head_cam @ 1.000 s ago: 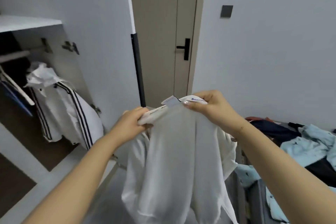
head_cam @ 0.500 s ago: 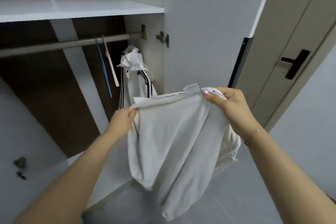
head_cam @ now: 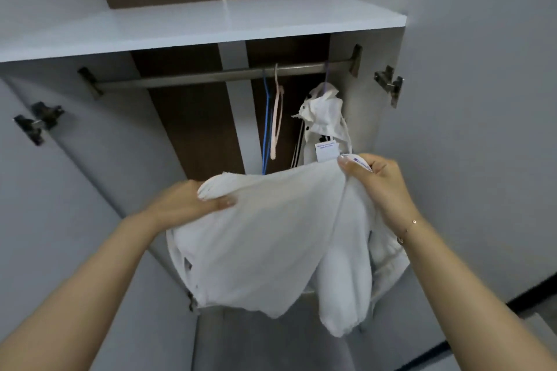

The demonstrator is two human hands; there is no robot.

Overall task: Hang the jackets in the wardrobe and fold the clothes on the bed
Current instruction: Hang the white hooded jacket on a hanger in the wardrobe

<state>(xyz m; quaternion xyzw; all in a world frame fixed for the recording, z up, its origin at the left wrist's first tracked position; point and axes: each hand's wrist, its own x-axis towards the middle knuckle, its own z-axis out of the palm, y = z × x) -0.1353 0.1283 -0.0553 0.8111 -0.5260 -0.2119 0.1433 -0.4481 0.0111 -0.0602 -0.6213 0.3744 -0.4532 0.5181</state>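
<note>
I hold a white jacket stretched out in front of the open wardrobe. My left hand grips its upper left edge, and my right hand pinches the upper right edge beside a white label. The jacket hangs below both hands, a sleeve dangling at the lower right. Behind it, the metal rail carries an empty blue hanger, an empty pink hanger and a white jacket with dark stripes at the right end. The bed is out of view.
A white shelf runs above the rail. The wardrobe's open doors stand on both sides, with metal hinges sticking out. The left half of the rail is bare. A dark floor strip shows at the lower right.
My view has swung from the room door and bed to face the wardrobe. Both hands have carried the white jacket up toward the rail, spreading its top edge wider.
</note>
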